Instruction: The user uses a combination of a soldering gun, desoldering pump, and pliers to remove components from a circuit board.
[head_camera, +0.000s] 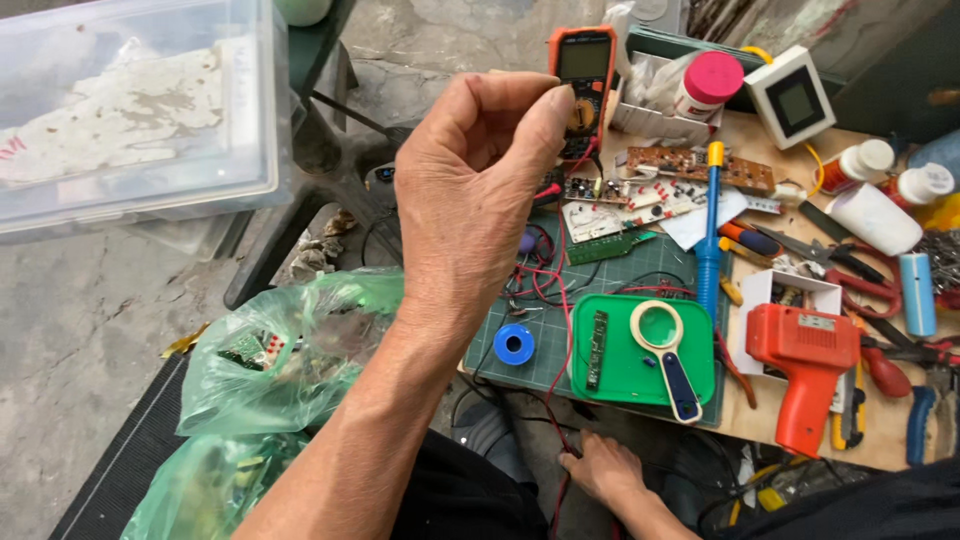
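Up in front of my face, my left hand (470, 190) is raised with the thumb and forefinger pinched tightly together at the tips, the other fingers curled in behind them. Whatever sits between the pinched tips is too small for me to make out, so I cannot tell whether I grip anything. Just behind those fingertips stands an orange multimeter (583, 85), propped at the far edge of the bench, with red and black leads (545, 275) trailing down from it across the green cutting mat (620, 265).

Down low, near my lap, my right hand (600, 470) rests below the bench edge, fingers loosely bent over dark cables; I cannot tell if it holds one.

On the mat lies a green tray (625, 375) with a narrow circuit strip in it and a magnifying glass (665, 350) with a blue handle laid across. A blue spool (514, 344) sits just beside the tray. Further right an orange glue gun (805, 365) lies on the wooden board, near pliers, and white bottles. Beside my left forearm sits a green plastic bag (290, 350) of circuit scraps.
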